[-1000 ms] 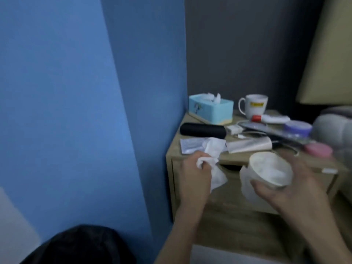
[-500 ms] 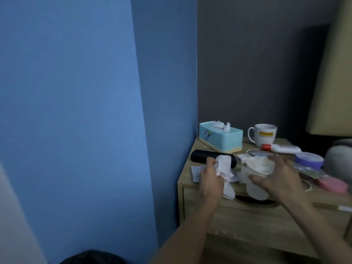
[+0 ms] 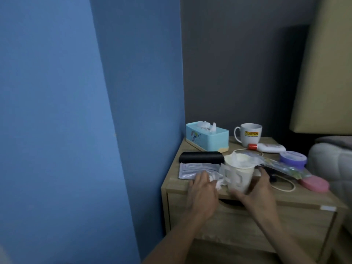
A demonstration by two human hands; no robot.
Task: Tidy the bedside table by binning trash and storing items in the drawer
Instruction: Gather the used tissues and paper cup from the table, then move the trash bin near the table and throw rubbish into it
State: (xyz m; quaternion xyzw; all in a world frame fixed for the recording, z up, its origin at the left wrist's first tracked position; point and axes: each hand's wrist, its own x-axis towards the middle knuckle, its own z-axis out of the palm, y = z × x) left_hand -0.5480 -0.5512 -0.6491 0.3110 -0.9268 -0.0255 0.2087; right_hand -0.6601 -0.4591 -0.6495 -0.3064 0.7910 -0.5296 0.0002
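On the wooden bedside table (image 3: 177,184), my right hand (image 3: 262,191) grips a white paper cup (image 3: 239,175) from its right side. The cup stands near the front edge and is stuffed with tissue and clear wrap. My left hand (image 3: 202,189) is just left of the cup, its fingers closed over a crumpled white tissue (image 3: 219,181) that touches the cup. The hand's fingertips rest on a flat silvery packet (image 3: 192,169). The drawer (image 3: 257,223) below is closed; its cut-out handle (image 3: 231,202) shows between my wrists.
On the table are a light-blue tissue box (image 3: 207,137), white mug (image 3: 250,134), black case (image 3: 201,157), lotion tube (image 3: 270,148), purple jar (image 3: 293,158), clear wrapper (image 3: 283,166), pink disc (image 3: 316,184) and a cord loop (image 3: 283,186). Blue wall is on the left, the bed (image 3: 333,164) on the right.
The view has lifted and the dark bin at the lower left has left the frame. Both hands rose to the tabletop, and the cup now stands upright at the front edge.
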